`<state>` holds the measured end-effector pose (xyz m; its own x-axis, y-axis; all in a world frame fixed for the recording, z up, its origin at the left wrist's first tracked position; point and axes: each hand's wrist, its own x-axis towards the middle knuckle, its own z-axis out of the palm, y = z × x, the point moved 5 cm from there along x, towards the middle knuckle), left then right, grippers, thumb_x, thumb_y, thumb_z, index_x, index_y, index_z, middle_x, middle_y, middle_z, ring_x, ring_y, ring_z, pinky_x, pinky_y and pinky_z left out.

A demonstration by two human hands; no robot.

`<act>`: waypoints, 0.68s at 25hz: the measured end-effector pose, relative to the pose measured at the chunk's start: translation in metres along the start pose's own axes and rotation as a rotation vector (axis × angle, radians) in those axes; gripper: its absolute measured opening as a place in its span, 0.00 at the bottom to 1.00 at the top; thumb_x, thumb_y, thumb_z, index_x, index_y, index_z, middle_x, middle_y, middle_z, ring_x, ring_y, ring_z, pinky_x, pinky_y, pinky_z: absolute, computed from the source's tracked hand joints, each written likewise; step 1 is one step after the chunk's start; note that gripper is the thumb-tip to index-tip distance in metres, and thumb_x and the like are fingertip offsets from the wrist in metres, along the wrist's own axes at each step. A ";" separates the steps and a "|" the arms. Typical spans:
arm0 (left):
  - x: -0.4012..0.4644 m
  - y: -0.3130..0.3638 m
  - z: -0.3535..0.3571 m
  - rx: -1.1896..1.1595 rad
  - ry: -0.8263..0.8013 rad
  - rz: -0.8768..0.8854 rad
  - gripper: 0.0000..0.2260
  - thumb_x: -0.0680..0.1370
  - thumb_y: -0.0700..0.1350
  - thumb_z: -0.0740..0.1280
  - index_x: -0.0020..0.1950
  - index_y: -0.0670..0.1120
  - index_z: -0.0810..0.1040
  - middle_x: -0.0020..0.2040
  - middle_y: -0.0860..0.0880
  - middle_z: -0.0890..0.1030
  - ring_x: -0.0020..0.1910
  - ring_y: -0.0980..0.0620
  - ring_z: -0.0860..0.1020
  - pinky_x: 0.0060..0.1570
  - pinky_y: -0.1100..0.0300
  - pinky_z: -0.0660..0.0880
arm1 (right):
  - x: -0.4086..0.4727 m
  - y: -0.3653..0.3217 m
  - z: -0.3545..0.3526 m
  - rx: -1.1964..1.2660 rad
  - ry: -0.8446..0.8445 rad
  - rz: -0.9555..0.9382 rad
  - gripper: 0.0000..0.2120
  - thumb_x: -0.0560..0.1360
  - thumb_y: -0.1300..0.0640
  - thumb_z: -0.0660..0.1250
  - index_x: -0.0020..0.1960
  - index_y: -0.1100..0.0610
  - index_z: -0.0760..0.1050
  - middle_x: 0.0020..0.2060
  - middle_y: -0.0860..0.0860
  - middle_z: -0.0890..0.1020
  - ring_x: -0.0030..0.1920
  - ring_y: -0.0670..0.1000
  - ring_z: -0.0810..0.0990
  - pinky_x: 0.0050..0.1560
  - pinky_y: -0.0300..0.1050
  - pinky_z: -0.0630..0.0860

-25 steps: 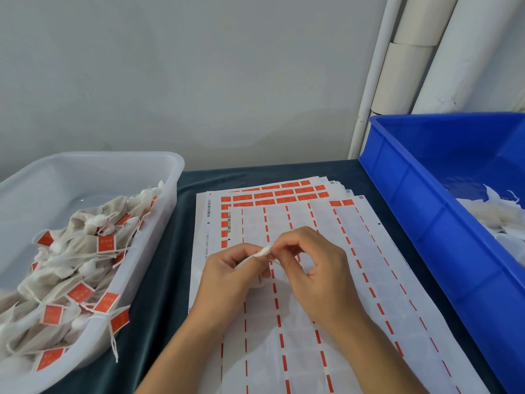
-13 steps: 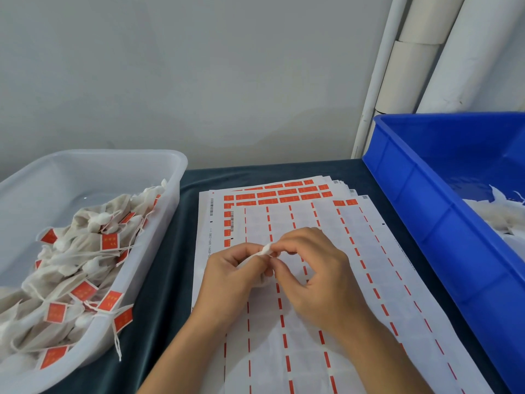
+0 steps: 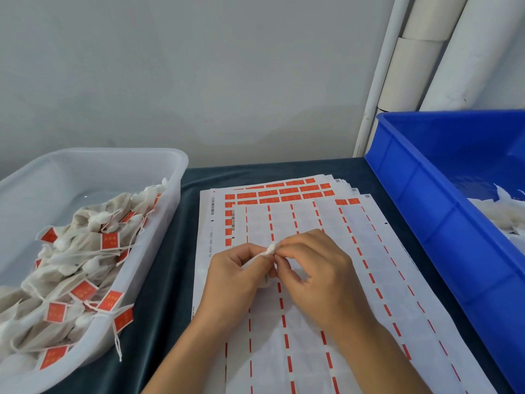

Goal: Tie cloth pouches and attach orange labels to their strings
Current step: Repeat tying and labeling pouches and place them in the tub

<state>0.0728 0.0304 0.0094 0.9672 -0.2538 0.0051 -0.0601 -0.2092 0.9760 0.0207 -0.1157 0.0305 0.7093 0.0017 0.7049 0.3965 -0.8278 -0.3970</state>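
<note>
1. A small white cloth pouch (image 3: 271, 249) is pinched between the left hand (image 3: 235, 275) and the right hand (image 3: 315, 273). It is held just above the label sheets (image 3: 355, 280) in the middle of the desk (image 3: 159, 280).
2. Most of the pouch is hidden behind the curled fingers. Only its bunched white top is seen. Its string cannot be made out.
3. The blue bin (image 3: 443, 223) on the right is cut off at the edge. Some white cloth (image 3: 500, 211) is seen inside it, but it cannot be counted.
4. The white tub (image 3: 113, 157) on the left is cut off too. It is filled with tied pouches (image 3: 74, 268) with orange labels (image 3: 110, 240) on them. About a dozen labels can be seen. The pouches are too heaped up to be counted.
5. One string with a label is hung over the tub's near rim.
6. Next to half a second ago, both hands are seen in almost the same spot, and the pouch is pinched the same way. The tub, bin and sheets are not moved.
7. Two hands, one held pouch, one tub and one bin are counted. Several sheets are stacked, and most of the top sheet's labels are peeled off.
</note>
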 end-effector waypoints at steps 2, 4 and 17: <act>0.000 -0.001 0.000 0.001 -0.009 -0.004 0.13 0.81 0.43 0.69 0.38 0.52 0.87 0.38 0.49 0.86 0.41 0.50 0.85 0.45 0.64 0.82 | 0.000 0.000 0.001 -0.020 -0.004 -0.015 0.09 0.76 0.53 0.75 0.53 0.57 0.85 0.49 0.50 0.86 0.50 0.47 0.83 0.55 0.39 0.81; 0.001 -0.001 0.000 0.003 -0.029 -0.011 0.12 0.81 0.43 0.70 0.39 0.52 0.87 0.38 0.49 0.87 0.42 0.50 0.85 0.46 0.61 0.83 | 0.001 0.000 0.001 -0.037 -0.012 -0.015 0.08 0.76 0.53 0.75 0.52 0.56 0.84 0.48 0.50 0.86 0.49 0.47 0.83 0.53 0.38 0.81; 0.001 0.003 0.001 0.075 -0.158 0.024 0.12 0.81 0.46 0.70 0.38 0.53 0.86 0.37 0.51 0.85 0.38 0.57 0.83 0.42 0.68 0.78 | 0.003 0.006 0.007 0.089 -0.242 0.143 0.06 0.75 0.50 0.69 0.46 0.47 0.72 0.45 0.42 0.76 0.44 0.46 0.77 0.46 0.35 0.78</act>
<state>0.0729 0.0285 0.0119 0.9147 -0.4040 -0.0115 -0.1072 -0.2699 0.9569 0.0287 -0.1167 0.0260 0.8758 0.0309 0.4817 0.3242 -0.7768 -0.5398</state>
